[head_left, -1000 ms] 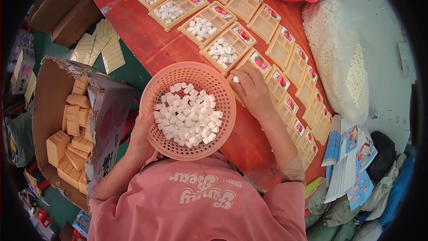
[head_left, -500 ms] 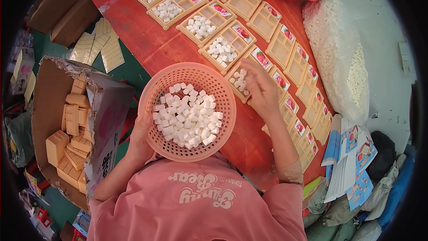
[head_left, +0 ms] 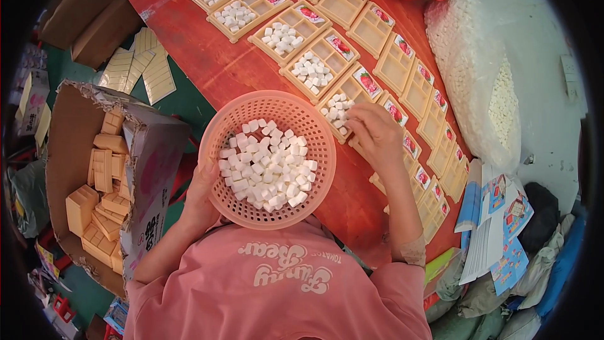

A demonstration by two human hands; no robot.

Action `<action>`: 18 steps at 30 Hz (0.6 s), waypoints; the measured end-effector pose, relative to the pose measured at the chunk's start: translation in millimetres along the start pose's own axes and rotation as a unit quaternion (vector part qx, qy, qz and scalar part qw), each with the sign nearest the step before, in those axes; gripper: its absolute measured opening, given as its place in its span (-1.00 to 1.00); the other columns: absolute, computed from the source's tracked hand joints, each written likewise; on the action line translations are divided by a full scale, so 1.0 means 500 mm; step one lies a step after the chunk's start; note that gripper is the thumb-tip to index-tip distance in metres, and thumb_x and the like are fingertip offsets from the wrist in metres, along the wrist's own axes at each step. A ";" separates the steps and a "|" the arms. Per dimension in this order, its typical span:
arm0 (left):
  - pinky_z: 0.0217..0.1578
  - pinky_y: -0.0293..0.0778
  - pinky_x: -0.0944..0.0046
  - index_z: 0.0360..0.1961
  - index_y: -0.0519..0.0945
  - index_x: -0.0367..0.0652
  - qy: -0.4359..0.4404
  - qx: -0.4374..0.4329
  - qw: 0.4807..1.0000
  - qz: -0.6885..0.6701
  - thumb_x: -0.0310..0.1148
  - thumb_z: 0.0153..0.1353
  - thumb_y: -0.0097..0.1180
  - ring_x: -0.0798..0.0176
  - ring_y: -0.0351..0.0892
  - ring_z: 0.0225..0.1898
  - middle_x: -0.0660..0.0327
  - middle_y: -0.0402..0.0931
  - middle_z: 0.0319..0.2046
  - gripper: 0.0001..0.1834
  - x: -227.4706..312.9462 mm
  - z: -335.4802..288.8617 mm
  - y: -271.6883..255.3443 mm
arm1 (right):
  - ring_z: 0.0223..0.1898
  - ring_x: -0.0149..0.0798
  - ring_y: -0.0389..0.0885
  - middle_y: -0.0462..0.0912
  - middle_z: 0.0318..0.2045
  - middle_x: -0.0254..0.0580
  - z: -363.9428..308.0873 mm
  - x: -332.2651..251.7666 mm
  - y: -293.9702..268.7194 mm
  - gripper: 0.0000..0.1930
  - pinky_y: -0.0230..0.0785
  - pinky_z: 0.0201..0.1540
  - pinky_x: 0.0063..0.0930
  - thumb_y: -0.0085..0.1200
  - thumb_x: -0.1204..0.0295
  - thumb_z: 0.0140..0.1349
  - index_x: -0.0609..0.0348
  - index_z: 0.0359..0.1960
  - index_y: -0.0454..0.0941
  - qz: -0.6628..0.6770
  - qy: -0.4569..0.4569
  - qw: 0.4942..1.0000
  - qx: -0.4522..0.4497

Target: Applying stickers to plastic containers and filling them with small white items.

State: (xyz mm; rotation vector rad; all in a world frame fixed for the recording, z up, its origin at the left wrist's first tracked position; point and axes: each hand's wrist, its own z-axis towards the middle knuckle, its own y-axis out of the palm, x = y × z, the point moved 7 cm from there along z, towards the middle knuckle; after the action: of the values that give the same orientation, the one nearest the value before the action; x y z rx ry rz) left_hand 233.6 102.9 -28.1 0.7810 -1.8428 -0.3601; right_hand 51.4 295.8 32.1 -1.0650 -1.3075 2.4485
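Observation:
My left hand (head_left: 204, 190) grips the left rim of a round pink plastic basket (head_left: 214, 145), held in front of my body. Inside it lies a heap of small white marshmallow-like pieces (head_left: 267, 167). My right hand (head_left: 375, 135) is at a cream compartment tray (head_left: 353, 93) on the red table, fingers bent and drawn together at its near right side. White pieces (head_left: 337, 111) fill that tray's large compartment beside the fingertips. Whether anything is between those fingertips is hidden. The neighbouring tray (head_left: 330, 56) up and to the left also holds white pieces.
Several more cream trays with strawberry labels stand in rows along the red table (head_left: 207, 56). A clear bag of white pieces (head_left: 469, 69) lies at right, near printed sheets (head_left: 491, 233). Left of me stands an open carton (head_left: 66, 151) with cream trays. Red basins sit at the far edge.
My right hand has moved slightly down and right, and more white pieces now show in the tray beside it. The basket in my left hand has shifted slightly right.

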 end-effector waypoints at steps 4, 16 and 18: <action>0.14 0.18 0.11 0.22 0.09 -0.18 0.007 0.014 1.000 0.012 0.07 0.20 -0.15 0.12 0.24 0.14 0.09 0.19 0.15 -0.29 0.005 -0.001 0.005 | -0.34 -0.28 0.57 0.58 -0.32 -0.17 0.003 -0.014 -0.035 -0.86 0.42 -0.29 -0.53 0.13 0.58 0.01 0.26 -0.35 0.54 0.055 0.092 0.994 -0.008; 0.09 0.26 0.12 0.20 0.12 -0.23 0.048 0.072 0.996 0.008 0.06 0.20 -0.14 0.13 0.31 0.09 0.05 0.24 0.11 -0.30 0.034 -0.044 -0.066 | -0.31 -0.18 0.57 0.57 -0.32 -0.16 -0.008 -0.107 0.056 -0.80 0.47 -0.31 -0.40 0.02 0.62 -0.02 0.21 -0.30 0.53 -0.093 -0.067 0.992 -0.059; 0.09 0.27 0.13 0.20 0.12 -0.23 0.061 0.079 0.995 0.002 0.04 0.19 -0.10 0.15 0.32 0.09 0.06 0.26 0.09 -0.30 0.036 -0.047 -0.074 | -0.33 -0.18 0.56 0.56 -0.34 -0.17 -0.011 -0.115 0.086 -0.78 0.46 -0.32 -0.40 0.03 0.62 -0.03 0.18 -0.29 0.52 -0.135 -0.077 0.986 -0.064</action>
State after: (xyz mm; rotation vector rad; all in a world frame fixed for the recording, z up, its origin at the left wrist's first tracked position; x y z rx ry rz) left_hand 263.8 66.4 -27.2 0.8869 -1.7723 -0.1605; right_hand 104.5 247.4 26.2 -0.6802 -1.5599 2.3068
